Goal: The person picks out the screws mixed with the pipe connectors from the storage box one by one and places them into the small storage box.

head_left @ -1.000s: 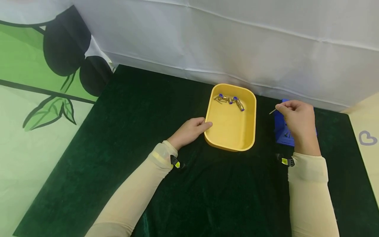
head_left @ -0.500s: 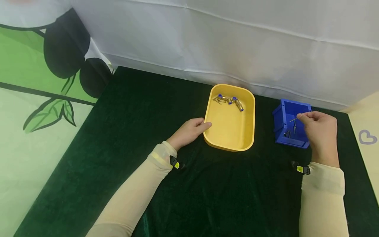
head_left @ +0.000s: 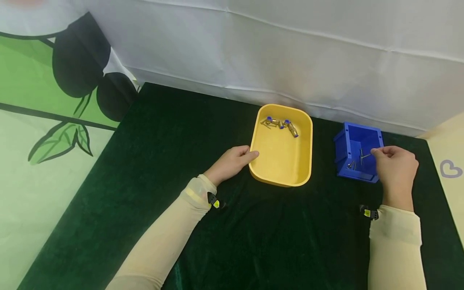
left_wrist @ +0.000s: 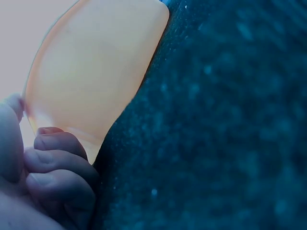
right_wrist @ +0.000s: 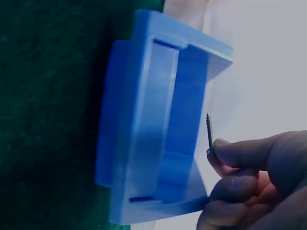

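Observation:
My left hand [head_left: 232, 163] holds the near left wall of a yellow tray [head_left: 262, 179], thumb over the rim and fingers curled against the outside. Brass fittings [head_left: 293, 129] with blue ends and several screws [head_left: 266, 124] lie at the tray's far end. Between thumb and forefinger, my right hand [head_left: 396, 171] pinches a screw [right_wrist: 209, 132], its pointed end sticking out past the fingertips. That hand is above the right side of a blue bin [head_left: 342, 151]. More screws [head_left: 351, 164] lie inside the bin.
Dark green cloth [head_left: 174, 133] covers the table. A white fabric wall [head_left: 253, 48] rises directly behind the tray and bin. On the left hangs a printed green and white backdrop [head_left: 29, 88].
My right hand has moved right and toward me with the screw, uncovering the blue bin, then lowered slightly. The left hand has stayed on the yellow tray.

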Tool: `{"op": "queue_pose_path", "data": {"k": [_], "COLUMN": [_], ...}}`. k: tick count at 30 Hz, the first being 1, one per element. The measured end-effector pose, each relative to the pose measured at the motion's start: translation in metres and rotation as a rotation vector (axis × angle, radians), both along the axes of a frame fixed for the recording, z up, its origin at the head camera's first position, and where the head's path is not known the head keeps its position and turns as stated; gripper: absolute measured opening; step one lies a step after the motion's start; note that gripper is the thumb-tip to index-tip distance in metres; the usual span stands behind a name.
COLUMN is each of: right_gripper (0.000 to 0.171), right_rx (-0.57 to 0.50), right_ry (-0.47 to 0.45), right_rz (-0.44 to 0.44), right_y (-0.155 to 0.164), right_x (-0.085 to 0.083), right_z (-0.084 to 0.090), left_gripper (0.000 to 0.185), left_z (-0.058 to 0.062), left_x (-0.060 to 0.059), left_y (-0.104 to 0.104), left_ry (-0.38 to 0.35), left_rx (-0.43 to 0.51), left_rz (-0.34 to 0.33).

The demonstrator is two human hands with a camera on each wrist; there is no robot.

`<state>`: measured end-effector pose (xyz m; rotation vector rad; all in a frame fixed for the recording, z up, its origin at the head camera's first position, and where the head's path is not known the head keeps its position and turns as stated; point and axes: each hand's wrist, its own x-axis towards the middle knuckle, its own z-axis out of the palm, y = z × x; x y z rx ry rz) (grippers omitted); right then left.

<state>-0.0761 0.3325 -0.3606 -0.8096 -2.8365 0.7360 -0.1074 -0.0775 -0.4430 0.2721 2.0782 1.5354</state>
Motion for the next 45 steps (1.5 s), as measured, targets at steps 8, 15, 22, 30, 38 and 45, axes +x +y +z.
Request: {"op": "queue_pose_path", "data": {"k": [8, 15, 22, 30, 38, 45], "right_gripper": [0.043, 0.045, 0.050, 0.051, 0.041, 0.041], "right_rx": [0.050, 0.043, 0.015, -0.017, -0.010, -0.031], "right_ry": [0.008, 0.006, 0.036, 0.132, 0.298, 0.265], "right_rz": [-0.009, -0.002, -0.039, -0.082, 0.014, 0.104], "right_y": [-0.001, -0.002, -0.002, -0.010, -0.038, -0.064], "right_x": [-0.001, 0.000, 0.002, 0.003, -0.002, -0.011], "right_z": [-0.007, -0.008, -0.011, -0.006, 0.006, 0.008], "left_gripper": [0.048, 0.048, 0.046, 0.048, 0.048, 0.048], "left_z": [-0.001, -0.001, -0.002, -0.005, -0.004, -0.005], "left_x": [-0.001, -0.001, -0.001, -0.001, -0.002, 0.000], "left_y": [0.000, 0.000, 0.001, 0.001, 0.001, 0.001], "left_ry": [0.010, 0.002, 0.002, -0.001, 0.008, 0.019], "left_rx": [-0.002, 0.007, 0.013, 0.020, 0.018, 0.013], "left_rz": [-0.003, -0.007, -0.005, -0.005, 0.001, 0.003]}}
